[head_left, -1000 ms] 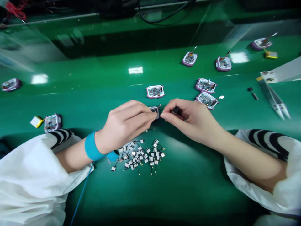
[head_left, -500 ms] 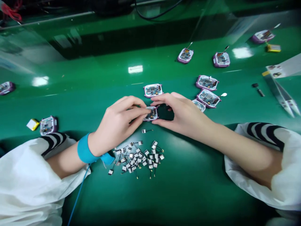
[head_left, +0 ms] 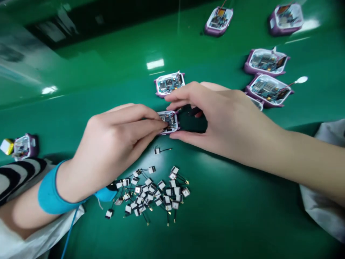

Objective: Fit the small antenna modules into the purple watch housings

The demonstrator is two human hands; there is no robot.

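A small purple-and-white smartwatch case [head_left: 174, 121] with an exposed circuit board lies face up between my hands. My left hand [head_left: 118, 140], with a blue wrist strap [head_left: 51, 190], presses its closed fingertips onto the board; whatever they pinch is hidden. My right hand [head_left: 215, 111] curves around the case's right side, thumb at the lower edge and fingers at the upper edge, steadying it. Just below lies a single small square module with a short black cable [head_left: 157, 151]. Behind the case sits another open smartwatch case [head_left: 169, 84], partly covered by my right fingers.
A pile of small cabled modules [head_left: 151, 192] lies in front of my hands. Several open watch cases stand at the right, including one with a white disc on a wire [head_left: 269, 90]. At the far left, a watch case [head_left: 23, 147] sits beside a yellow-and-silver battery [head_left: 7, 146].
The view has moved closer, so the hands and cases look larger. Both hands stay at the same case, the left fingertips still on its board.
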